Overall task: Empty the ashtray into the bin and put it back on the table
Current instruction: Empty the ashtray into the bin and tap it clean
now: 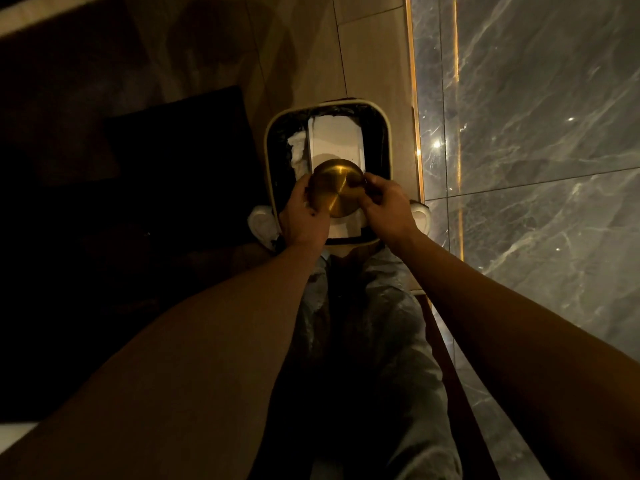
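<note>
- Ashtray point(335, 189): round, brass-coloured, held between both hands with its flat underside facing up toward the camera. Looks inverted over the bin point(383, 123).
- Left hand point(302, 216) wraps the near-left edge of the ashtray, fingers curled under the rim, closed on it.
- Right hand point(385, 206) pinches the right edge, thumb and fingertips closed on the rim.
- Directly below the grip: the bin's open mouth, cream rim, dark liner, white paper waste point(335, 136) inside. Bin stands on a tiled floor, just beside a marble wall panel point(540, 140) out past the right hand.
- Progress, as judged: tipping stage under way or about finished. Ashtray is at the bin and turned over. Left to do: turn it upright, carry it off, set it on the table.
- Not visible: the ashtray's bowl, so cannot tell whether it is empty. No ash or butts made out falling or in the bin.
- No table identifiable in view. Area left of the grip is too dark to read.
- White shoes point(262, 223) partly hidden behind the bin and hands. Arms cut off at the lower frame.
</note>
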